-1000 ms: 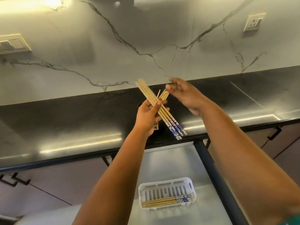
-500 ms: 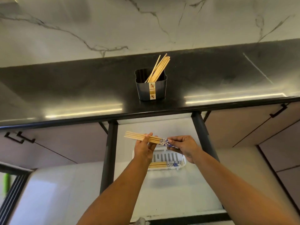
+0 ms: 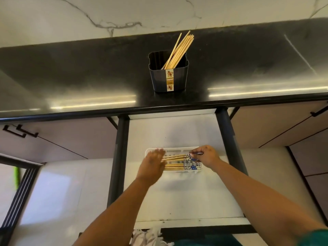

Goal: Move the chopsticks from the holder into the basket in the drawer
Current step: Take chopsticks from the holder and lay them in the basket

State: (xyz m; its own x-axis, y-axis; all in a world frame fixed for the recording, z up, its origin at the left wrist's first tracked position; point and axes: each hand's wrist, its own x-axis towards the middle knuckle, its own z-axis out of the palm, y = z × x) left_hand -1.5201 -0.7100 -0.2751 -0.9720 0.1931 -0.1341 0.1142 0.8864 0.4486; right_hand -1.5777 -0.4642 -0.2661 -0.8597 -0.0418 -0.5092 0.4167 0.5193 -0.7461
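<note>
The dark desk [image 3: 71,71] carries the holder [image 3: 168,75] at 12 o'clock, sticks leaning inside; the open drawer [image 3: 177,192] holds the white basket [image 3: 148,151]; both hands lay chopsticks [image 3: 175,157] flat so they fit; left hand [image 3: 152,166] open, right hand [image 3: 206,156] pinching their painted ends.

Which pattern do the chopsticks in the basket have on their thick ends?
Blue and white pattern on the chopsticks; head view.
</note>
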